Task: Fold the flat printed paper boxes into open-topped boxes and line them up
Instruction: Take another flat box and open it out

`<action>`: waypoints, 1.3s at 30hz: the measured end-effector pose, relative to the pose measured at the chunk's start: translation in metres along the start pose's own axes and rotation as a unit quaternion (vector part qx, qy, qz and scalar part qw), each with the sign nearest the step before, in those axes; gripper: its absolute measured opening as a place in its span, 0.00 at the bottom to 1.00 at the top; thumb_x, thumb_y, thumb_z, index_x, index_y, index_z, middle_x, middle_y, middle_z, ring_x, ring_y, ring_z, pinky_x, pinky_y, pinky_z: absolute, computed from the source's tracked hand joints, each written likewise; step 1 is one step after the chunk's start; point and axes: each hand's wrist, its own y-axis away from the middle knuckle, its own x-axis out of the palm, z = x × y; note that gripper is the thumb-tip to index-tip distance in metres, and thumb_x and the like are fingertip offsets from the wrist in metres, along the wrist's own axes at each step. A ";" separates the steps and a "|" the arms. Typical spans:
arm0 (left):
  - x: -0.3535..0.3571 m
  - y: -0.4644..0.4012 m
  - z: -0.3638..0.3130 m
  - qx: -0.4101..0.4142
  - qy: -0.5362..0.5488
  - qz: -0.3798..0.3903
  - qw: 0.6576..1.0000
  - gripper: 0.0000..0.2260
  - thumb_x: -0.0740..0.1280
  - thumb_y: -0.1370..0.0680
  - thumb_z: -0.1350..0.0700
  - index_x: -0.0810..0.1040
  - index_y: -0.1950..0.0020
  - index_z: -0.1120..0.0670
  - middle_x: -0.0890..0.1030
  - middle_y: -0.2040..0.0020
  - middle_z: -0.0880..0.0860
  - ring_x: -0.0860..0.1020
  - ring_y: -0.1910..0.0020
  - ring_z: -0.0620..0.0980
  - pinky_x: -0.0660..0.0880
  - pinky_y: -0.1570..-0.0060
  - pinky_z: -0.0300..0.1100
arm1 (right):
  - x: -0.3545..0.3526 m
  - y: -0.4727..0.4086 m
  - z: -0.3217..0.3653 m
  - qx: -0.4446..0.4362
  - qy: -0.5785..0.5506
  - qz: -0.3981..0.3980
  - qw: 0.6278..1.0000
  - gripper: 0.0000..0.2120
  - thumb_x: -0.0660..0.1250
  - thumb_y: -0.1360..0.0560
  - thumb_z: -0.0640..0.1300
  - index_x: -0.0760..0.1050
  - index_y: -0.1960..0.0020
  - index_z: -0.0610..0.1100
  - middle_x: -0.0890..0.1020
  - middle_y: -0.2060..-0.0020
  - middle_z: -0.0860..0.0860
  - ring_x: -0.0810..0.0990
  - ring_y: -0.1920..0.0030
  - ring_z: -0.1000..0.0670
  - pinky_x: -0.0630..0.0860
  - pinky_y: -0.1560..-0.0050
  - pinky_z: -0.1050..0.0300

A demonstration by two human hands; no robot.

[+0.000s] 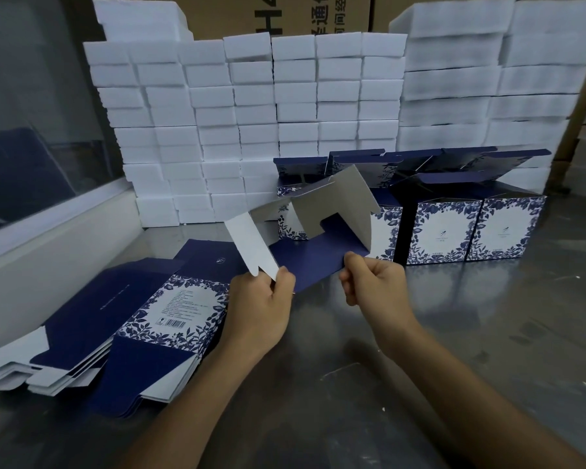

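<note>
A wall of white foam blocks [251, 130] backs the steel desk [487, 333]. Finished boxes [471, 228] stand lined up at the right rear; the stack of flat blanks [142, 319] lies left, nearer the left hand. The half-opened box [318, 231] is held above the desk, its long axis running left to right between both grips. The left hand [261, 309] pinches a white flap; the right hand [372, 282] pinches the navy panel's edge.
</note>
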 end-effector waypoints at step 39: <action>-0.025 -0.008 -0.013 -0.110 0.230 -0.005 0.967 0.23 0.66 0.32 0.39 0.66 0.39 0.29 0.80 0.55 0.33 0.80 0.49 0.45 0.78 0.46 0.59 | -0.005 0.005 0.013 -0.186 0.030 0.112 0.976 0.12 0.62 0.20 0.53 0.74 0.38 0.55 0.77 0.36 0.51 0.78 0.38 0.54 0.74 0.47 0.64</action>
